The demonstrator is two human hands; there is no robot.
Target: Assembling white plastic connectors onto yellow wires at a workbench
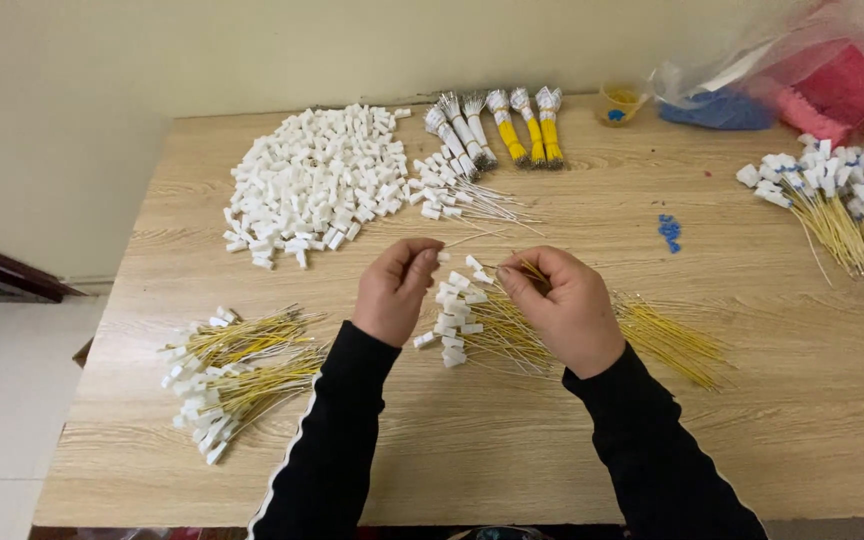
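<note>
While your left hand (395, 288) is pinching a small white connector (442, 257) between thumb and fingertips, your right hand (562, 305) is gripping a thin yellow wire (524, 267) just to the right of it, the two hands nearly meeting above the wooden table (512, 440). Beneath and between them a loose bundle of yellow wires with white ends (482, 320) is lying, fanning out to the right. Near your left sleeve, a finished pile of capped yellow wires (237, 370) is resting at the left edge. Farther off, a heap of white connectors (312, 185) is spreading across the far left, with tied wire bunches (497, 125) just right of it. At the far right, another capped wire pile (842, 195) is sitting below plastic bags (802, 80)
</note>
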